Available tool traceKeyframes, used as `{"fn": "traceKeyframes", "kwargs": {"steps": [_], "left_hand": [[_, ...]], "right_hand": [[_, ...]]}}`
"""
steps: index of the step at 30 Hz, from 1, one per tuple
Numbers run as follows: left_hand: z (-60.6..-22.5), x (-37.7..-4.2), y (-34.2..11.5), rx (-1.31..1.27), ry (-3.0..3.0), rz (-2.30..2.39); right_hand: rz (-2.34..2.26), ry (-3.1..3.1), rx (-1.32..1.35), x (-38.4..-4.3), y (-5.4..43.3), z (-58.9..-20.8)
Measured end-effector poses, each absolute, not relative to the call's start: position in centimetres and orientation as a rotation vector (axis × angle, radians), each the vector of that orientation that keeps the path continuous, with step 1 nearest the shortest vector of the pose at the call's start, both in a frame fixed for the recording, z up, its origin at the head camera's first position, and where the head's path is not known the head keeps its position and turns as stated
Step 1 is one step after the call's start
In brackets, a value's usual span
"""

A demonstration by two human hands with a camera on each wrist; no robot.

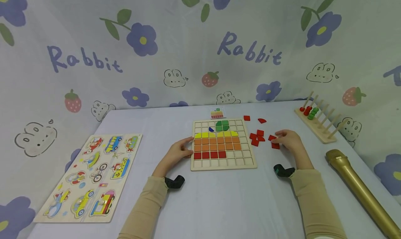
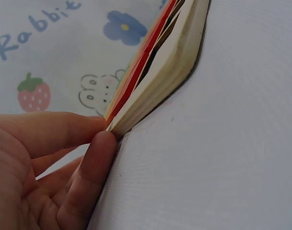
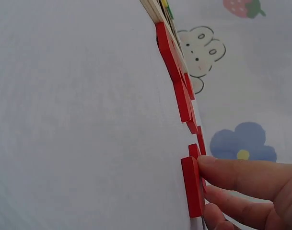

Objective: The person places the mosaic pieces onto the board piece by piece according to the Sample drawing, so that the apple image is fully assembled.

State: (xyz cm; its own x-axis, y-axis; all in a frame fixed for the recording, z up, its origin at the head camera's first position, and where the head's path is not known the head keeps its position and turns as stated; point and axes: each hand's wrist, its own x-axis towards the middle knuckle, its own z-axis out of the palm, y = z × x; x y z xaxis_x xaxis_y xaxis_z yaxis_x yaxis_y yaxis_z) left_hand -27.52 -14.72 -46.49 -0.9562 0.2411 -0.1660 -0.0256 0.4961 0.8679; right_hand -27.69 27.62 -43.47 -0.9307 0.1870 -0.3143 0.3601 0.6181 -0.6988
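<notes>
A wooden grid board point(image 1: 223, 163) lies flat in the middle, with red, orange, yellow, green and blue pieces forming a picture on it. At its left edge, the thumb and fingertips of my left hand point(image 1: 177, 152) rest apart from each other along the rim; the left wrist view shows them close at the side of the board point(image 2: 179, 62). To the right of the board, my right hand point(image 1: 287, 140) pinches a red tile point(image 1: 272, 138) between thumb and fingers. Another red square tile point(image 1: 275, 146) lies just below; in the right wrist view, that tile point(image 3: 192, 187) stands in front of the thumb.
Several loose red pieces point(image 1: 255, 138) lie between board and right hand, with a red square point(image 1: 246, 118) and quarter piece point(image 1: 261, 121) farther back. A pattern card point(image 1: 217, 112) sits behind the board. A vehicle puzzle point(image 1: 94, 176), peg bead stand point(image 1: 316, 118) and gold microphone point(image 1: 360, 186) flank it.
</notes>
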Motion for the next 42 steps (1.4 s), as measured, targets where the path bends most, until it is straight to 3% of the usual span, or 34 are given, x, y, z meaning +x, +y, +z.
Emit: {"fn": "traceKeyframes", "kwargs": {"steps": [13,18,23,33,42], "left_hand": [[-46.0,-27.2,-14.7,0.204,2.478,1.446],[-46.5,-27.5,-14.8,0.204,2.482,1.448],[-46.6,-27.6,-14.8,0.197,2.481,1.443],[-46.5,-27.6,-14.8,0.193,2.491,1.441],[-46.5,-27.6,-14.8,0.203,2.481,1.449]], "right_hand": [[-1.310,2.607,0.447,-27.6,27.4,-43.4],[-1.547,2.427,0.513,-27.9,27.4,-43.1],[-1.779,2.241,0.416,-27.8,26.6,-42.3],[-1.854,2.113,0.157,-27.4,22.1,-41.5],[-1.552,2.294,0.074,-26.8,16.9,-42.7]]}}
